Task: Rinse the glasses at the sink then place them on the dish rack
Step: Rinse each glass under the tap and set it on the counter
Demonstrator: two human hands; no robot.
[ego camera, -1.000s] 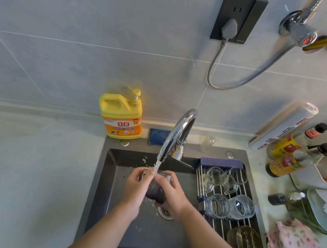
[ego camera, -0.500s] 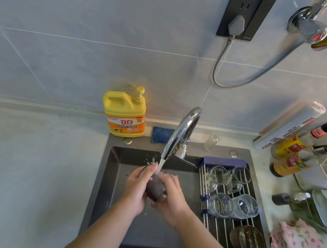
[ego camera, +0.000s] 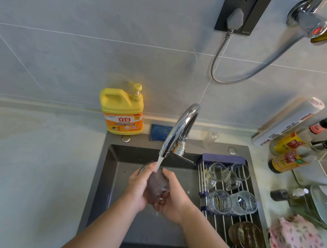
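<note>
Dark glass (ego camera: pixel 156 185) | left hand (ego camera: pixel 138 189) and right hand (ego camera: pixel 173 200) both curled round it | under faucet (ego camera: pixel 180 129) stream | sink (ego camera: pixel 112 181) centre

**Chrome, glass, matt grey**

The faucet (ego camera: pixel 180 129) is mirror-bright metal; the sink (ego camera: pixel 111 169) matt dark grey. The dish rack (ego camera: pixel 222 227) has shiny steel rods and blue plastic ends. Its glasses (ego camera: pixel 244 203) are clear, some ribbed; the dark glass (ego camera: pixel 157 185) looks smoky and wet. The detergent bottle (ego camera: pixel 120 111) is glossy yellow plastic.

Grey tiled wall (ego camera: pixel 87 35), black socket (ego camera: pixel 239 10), pale countertop (ego camera: pixel 22 169)
</note>
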